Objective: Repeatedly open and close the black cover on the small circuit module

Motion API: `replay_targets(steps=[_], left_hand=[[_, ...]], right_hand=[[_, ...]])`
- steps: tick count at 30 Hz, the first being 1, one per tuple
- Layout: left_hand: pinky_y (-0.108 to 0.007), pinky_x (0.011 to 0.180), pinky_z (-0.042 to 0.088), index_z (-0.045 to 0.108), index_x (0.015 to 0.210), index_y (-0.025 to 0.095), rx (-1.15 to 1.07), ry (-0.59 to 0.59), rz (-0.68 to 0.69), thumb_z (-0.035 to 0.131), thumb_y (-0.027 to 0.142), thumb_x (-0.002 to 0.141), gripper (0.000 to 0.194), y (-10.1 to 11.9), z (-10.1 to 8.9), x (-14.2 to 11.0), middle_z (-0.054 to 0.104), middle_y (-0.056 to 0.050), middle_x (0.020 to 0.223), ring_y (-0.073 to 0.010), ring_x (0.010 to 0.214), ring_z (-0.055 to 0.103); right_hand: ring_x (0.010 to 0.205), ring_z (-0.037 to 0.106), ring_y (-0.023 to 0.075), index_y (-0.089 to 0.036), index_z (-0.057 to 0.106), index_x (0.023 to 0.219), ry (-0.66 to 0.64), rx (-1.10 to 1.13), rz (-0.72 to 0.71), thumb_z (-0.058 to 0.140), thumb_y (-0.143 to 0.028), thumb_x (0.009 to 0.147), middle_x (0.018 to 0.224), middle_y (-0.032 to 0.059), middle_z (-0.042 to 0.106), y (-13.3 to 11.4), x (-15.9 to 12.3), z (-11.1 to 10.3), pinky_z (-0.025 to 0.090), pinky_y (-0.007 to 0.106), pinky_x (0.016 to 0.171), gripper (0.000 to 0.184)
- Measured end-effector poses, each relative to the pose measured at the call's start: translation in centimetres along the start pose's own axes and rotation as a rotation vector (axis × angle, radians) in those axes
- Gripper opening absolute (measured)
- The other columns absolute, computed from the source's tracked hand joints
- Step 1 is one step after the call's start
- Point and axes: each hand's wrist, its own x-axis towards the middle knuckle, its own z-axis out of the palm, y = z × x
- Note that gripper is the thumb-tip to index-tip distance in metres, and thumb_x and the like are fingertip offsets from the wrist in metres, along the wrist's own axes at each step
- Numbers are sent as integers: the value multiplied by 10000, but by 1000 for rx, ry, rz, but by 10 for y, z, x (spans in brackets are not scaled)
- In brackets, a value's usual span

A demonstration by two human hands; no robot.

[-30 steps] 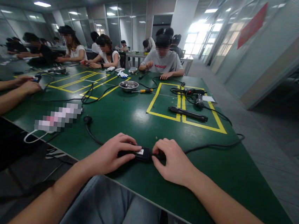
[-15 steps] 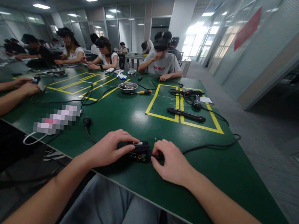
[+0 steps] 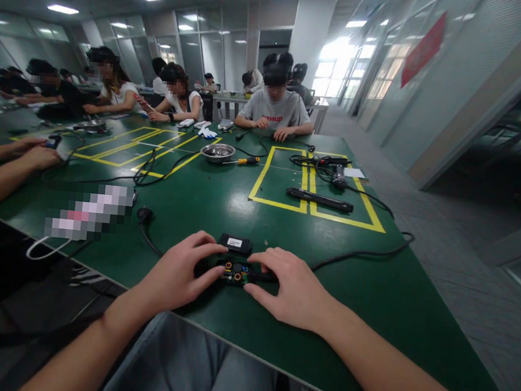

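An opened black adapter casing with a bare circuit board (image 3: 236, 271) lies near the table's front edge, its copper coils facing up. Just behind it rests a black cover (image 3: 236, 244) with a white label. My left hand (image 3: 184, 267) is at the casing's left end, thumb at the board and index finger by the cover, fingers apart. Around the right end, my right hand (image 3: 289, 287) spreads its thumb and index finger on either side, over the start of a black cable (image 3: 360, 254). Whether the fingertips press on the casing is hard to tell.
On the green table (image 3: 185, 213) are a plug (image 3: 145, 215), a blurred white power strip (image 3: 97, 210), a metal bowl (image 3: 217, 152), a screwdriver (image 3: 248, 160) and a black bar-shaped tool (image 3: 319, 199). A co-worker's hands (image 3: 38, 152) work at left; another person (image 3: 275, 108) sits opposite.
The black cover has come off the casing and now lies behind it, exposing the circuit board. My left hand has let go of the cover; my right fingers have spread from their pinch.
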Motion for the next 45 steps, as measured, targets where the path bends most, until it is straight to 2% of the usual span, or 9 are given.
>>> replay_targets(steps=[5,15,27,30,32,34,38,42,45], left_hand=[[-416,947,598,781,1314,211,77,-50,17,701,389,1041,335,-2,-1,-16,723,-115,1178,-283,1071,710],[-283,801,551,785,1361,236,43,-176,-3,739,417,1046,366,-9,-6,-8,734,-57,1026,-217,904,741],[-278,746,510,785,1324,228,-24,-133,-13,715,396,1018,356,-3,-12,-9,720,-48,950,-205,848,700],[-279,729,511,762,1181,193,-122,-98,-26,625,296,1020,235,1,-18,-9,726,-43,926,-196,816,681],[-278,718,506,739,1037,188,-148,-100,-28,578,242,1015,171,0,-20,-10,726,-41,899,-185,784,667],[-278,719,501,734,975,193,-145,-117,-13,577,222,1012,164,-3,-20,-10,730,-40,888,-180,775,670],[-289,779,516,759,985,202,-103,-126,24,588,211,1029,177,-9,-20,-9,763,-60,947,-197,861,715],[-344,843,512,796,968,232,93,-210,80,647,215,1013,156,-4,-30,1,790,-60,1001,-228,914,710],[-406,929,540,819,921,240,154,-214,115,688,186,962,147,2,-31,16,795,-76,1150,-265,1005,706]], right_hand=[[901,715,247,-210,764,1226,-8,-1,20,818,-308,950,993,58,732,4,0,3,559,390,842,297],[938,756,263,-240,764,1247,-35,-2,60,814,-295,948,1061,62,780,6,0,4,596,410,860,308],[954,750,262,-229,727,1269,-16,27,30,792,-302,947,1072,66,775,6,-1,3,577,393,853,337],[849,703,230,-222,689,1208,-6,64,24,730,-235,957,972,40,740,5,-2,-2,540,364,790,254],[801,662,211,-220,661,1089,-6,82,9,675,-165,956,908,24,706,6,-3,-4,506,342,756,144],[786,633,200,-220,626,978,-15,90,-11,653,-118,943,886,19,683,8,-3,-6,482,329,741,111],[791,609,202,-221,602,891,-23,79,-31,680,-101,936,865,17,661,12,-1,-6,471,335,753,150],[839,606,228,-219,618,877,-8,48,-57,701,-87,931,855,25,658,14,0,-7,488,373,803,166],[891,611,242,-220,630,896,20,72,-88,705,-84,937,888,36,671,15,1,-7,512,402,854,160]])
